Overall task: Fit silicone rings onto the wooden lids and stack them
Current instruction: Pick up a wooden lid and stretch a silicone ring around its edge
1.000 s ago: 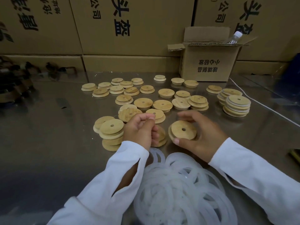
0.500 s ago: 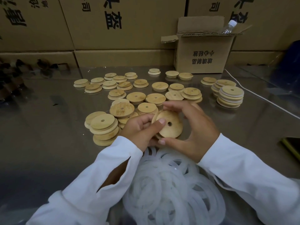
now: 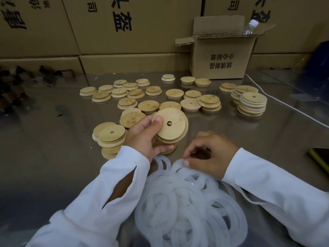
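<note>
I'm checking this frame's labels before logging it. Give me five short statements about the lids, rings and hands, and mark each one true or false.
1. The left hand grips a wooden lid with a centre hole. True.
2. That lid already wears a silicone ring. False: no white ring shows on it.
3. The right hand is down at the pile of silicone rings, thumb touching it. True.
4. The stack of ringed lids stands at the person's left. False: it stands at the right; the left stack is bare wood.
5. The small open box is empty. False: a plastic bottle sticks out of it.
</note>
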`<action>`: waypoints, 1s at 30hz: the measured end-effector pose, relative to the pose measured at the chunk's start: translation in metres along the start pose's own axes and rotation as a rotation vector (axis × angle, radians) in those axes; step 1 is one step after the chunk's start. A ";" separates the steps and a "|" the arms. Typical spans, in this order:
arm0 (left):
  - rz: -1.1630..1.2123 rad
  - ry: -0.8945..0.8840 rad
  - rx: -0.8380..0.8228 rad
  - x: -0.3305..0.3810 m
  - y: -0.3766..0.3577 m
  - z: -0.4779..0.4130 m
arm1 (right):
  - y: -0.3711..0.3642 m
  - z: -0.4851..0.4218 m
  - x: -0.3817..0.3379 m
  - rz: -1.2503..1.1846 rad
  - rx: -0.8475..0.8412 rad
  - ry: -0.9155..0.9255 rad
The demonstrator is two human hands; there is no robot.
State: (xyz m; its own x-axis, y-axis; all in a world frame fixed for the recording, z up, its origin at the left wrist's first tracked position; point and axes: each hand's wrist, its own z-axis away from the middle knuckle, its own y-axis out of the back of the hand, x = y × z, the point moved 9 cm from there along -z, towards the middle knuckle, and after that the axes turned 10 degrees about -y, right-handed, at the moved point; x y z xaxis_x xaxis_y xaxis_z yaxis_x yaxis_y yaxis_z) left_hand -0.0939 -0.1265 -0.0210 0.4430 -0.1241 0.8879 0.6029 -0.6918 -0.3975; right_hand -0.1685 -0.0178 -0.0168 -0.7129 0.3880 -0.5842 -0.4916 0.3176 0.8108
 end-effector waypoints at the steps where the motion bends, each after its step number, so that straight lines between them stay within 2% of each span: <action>1: -0.016 -0.003 -0.013 0.000 -0.002 0.001 | 0.000 0.000 0.000 -0.005 0.004 0.002; 23: -0.041 -0.021 -0.036 -0.001 -0.003 0.001 | -0.015 0.004 -0.014 0.107 -0.072 0.126; 30: -0.016 -0.030 0.004 0.001 0.002 -0.002 | -0.004 0.002 -0.009 -0.072 -0.025 0.088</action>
State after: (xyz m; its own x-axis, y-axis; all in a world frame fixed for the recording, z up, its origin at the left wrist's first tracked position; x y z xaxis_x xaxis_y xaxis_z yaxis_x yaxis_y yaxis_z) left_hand -0.0935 -0.1290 -0.0204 0.4531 -0.0914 0.8867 0.6128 -0.6904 -0.3843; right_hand -0.1584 -0.0207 -0.0149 -0.7157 0.2874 -0.6365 -0.5546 0.3201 0.7681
